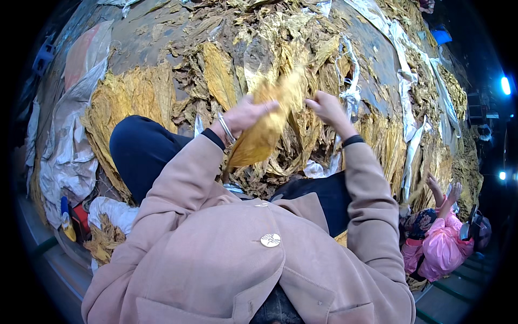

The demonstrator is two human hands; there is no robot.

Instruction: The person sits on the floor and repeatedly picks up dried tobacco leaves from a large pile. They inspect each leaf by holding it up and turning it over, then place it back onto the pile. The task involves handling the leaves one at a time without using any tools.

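My left hand (247, 115) grips a yellow dried leaf (259, 141), which looks like tobacco, with the thumb laid over it. Its upper part is blurred by motion. To the right of that leaf, my right hand (330, 110) is raised with its fingers curled and its thumb side towards the leaf. Whether something thin is pinched there is not visible. Under both hands lies a loose heap of brown and yellow dried leaves (315, 139). A broad yellow leaf (219, 75) rests on it just beyond my left hand.
Flattened yellow leaves (133, 93) are stacked by my left knee. White cloth strips (352, 77) cross the heap on the right. Woven plastic sheeting (71, 154) lies at far left. A co-worker in pink (441, 247) sits at right, both hands raised.
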